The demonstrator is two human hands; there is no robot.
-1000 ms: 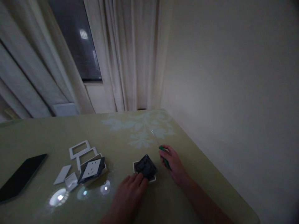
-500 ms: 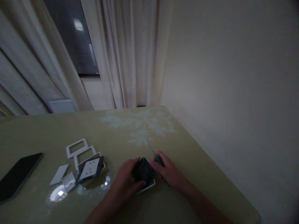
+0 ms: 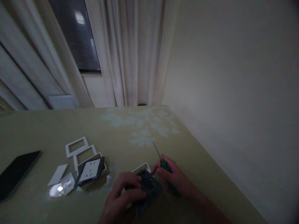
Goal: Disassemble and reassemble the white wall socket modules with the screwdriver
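My left hand is closed around a dark socket module with a white front plate, lifting it slightly off the green table. My right hand grips a green-handled screwdriver; its thin metal shaft points up and away toward the far edge. The right fingertips touch the module's upper right corner.
To the left lie a socket face on a dark frame, two white rectangular frames, small white plates and a clear plastic piece. A black phone lies at the far left. Curtains and a wall stand behind the table.
My left hand has closed round the module and pulled it nearer and tilted it. My right hand with the screwdriver shifted slightly right and nearer.
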